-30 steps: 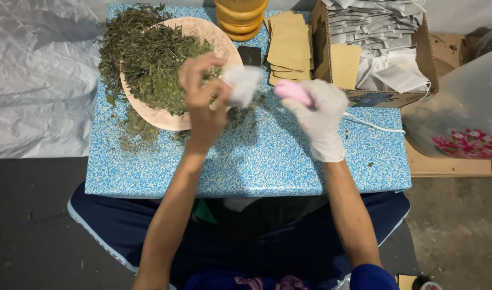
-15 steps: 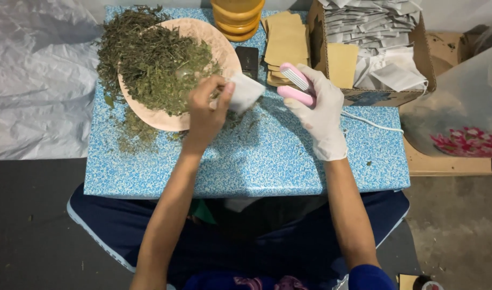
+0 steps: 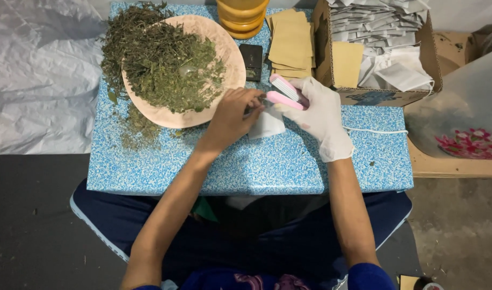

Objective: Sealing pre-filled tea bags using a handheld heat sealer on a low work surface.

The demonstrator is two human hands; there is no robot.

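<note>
1. A small white paper sachet (image 3: 267, 124) is held by the bare left hand (image 3: 232, 117) just above the blue speckled bench (image 3: 246, 166), close to the rim of the round pink plate (image 3: 232, 59). The fingers of this hand are pinched together on the sachet's upper edge, apparently so that its mouth is kept flat.
2. A pink handheld sealer (image 3: 284, 94) with a white cord (image 3: 374, 130) is gripped by the white-gloved right hand (image 3: 321, 115). The grip is closed around the tool's body, and its jaws are set at the sachet's top edge. Whether the jaws are fully pressed down cannot be told.
3. Dried green leaves (image 3: 165, 64) are heaped on the plate and spilled onto the bench to its left.
4. A stack of flat tan envelopes (image 3: 291, 43) lies behind the hands, within easy reach.
5. An open cardboard box (image 3: 385, 96) at the right holds many white sachets, presumably gathered there as a batch.
6. A small black object (image 3: 251, 55) lies between the plate and the envelopes; its kind cannot be determined.
</note>
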